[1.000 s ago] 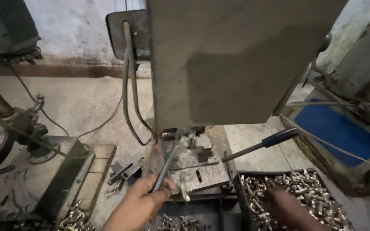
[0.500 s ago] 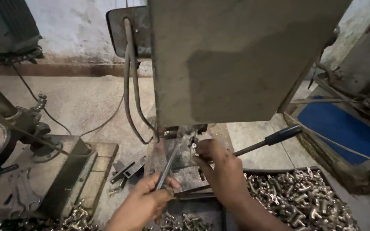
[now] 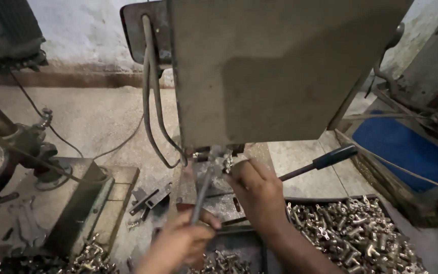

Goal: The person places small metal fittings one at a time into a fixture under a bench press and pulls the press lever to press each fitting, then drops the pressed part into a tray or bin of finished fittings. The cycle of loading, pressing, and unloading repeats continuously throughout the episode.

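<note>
The small shiny metal fitting (image 3: 225,163) sits on the machine's work plate (image 3: 218,200), right under the big grey housing (image 3: 285,71), and your right hand (image 3: 257,190) has its fingertips pinched on it. It looks light, rigid and slick, so I judge it easiest to control by its wider body, held between thumb and forefinger, not by its thin end. Your left hand (image 3: 181,243) is closed around the lower end of a slim metal rod (image 3: 202,189), whose upper end reaches to just beside the fitting; that rod looks stiff and is best gripped low, as you have it. To your right, a black-handled lever (image 3: 325,160) juts out from the machine. Below it lies a tray (image 3: 290,202) heaped with similar fittings, loose and likely to slide underhand. Grey cables (image 3: 150,101) hang at the housing's left.
</note>
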